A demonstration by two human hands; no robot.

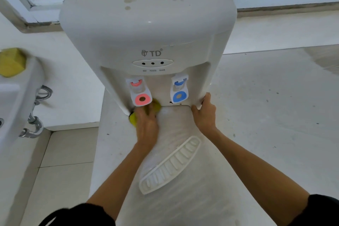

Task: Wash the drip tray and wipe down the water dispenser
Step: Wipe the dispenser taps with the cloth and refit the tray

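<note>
The drip tray [169, 166] lies flat on the table [256, 115] at lower centre, its long axis running from lower left to upper right. The water dispenser [148, 38] stands upright above it, taps facing the viewer. The left hand [146, 121] presses a yellow sponge [133, 119] under the red tap [140, 95], its grip curled around it. The right hand [205, 112] grips the dispenser's right front edge.

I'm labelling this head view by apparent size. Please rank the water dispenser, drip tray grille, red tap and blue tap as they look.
1. water dispenser, by far the largest.
2. drip tray grille, lying nearer the camera.
3. red tap and blue tap: they look alike, so no ranking between them.
</note>
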